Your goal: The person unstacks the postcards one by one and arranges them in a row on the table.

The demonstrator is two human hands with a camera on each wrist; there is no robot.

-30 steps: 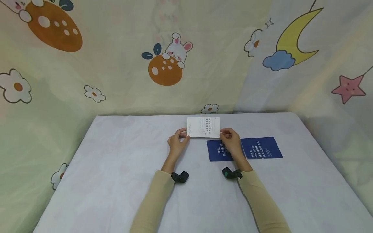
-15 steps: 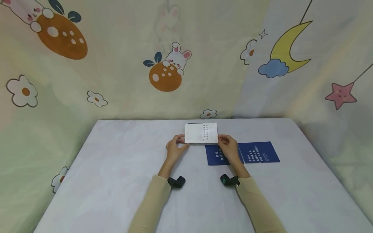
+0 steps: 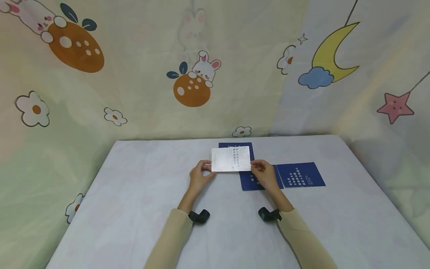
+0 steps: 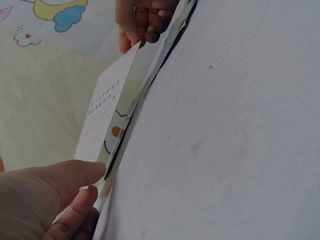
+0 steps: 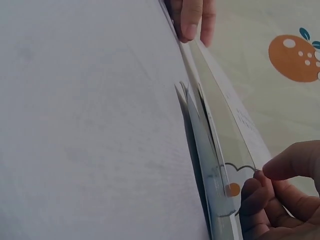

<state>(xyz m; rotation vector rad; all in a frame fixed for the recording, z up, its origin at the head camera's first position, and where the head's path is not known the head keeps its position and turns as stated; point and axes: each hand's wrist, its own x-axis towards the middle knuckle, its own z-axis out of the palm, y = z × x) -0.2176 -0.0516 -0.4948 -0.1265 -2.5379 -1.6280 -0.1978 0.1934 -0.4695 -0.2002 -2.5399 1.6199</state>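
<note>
A white card (image 3: pixel 230 158) with dark lettering is held up over the far part of the table. My left hand (image 3: pixel 199 178) pinches its left edge; in the left wrist view the thumb (image 4: pixel 82 174) lies at the card's border. At the opposite edge my right hand (image 3: pixel 265 175) grips the near corner between thumb (image 5: pixel 292 161) and fingers. Partly behind the white card, a dark blue card (image 3: pixel 235 144) shows along its far and right sides. Under my right hand lies another blue card (image 3: pixel 247 183) with white lettering, partly hidden by the hand and white card.
To the right of my right hand lies one more blue card (image 3: pixel 302 175) with white lettering. A white cloth covers the table (image 3: pixel 151 209). Behind it hangs a cartoon-printed curtain (image 3: pixel 144 74). Each wrist carries a small black camera (image 3: pixel 200 216).
Both hands have brought the white card up and toward me, uncovering part of the blue card behind it. The cards on the right stay put; the head view has tilted slightly.
</note>
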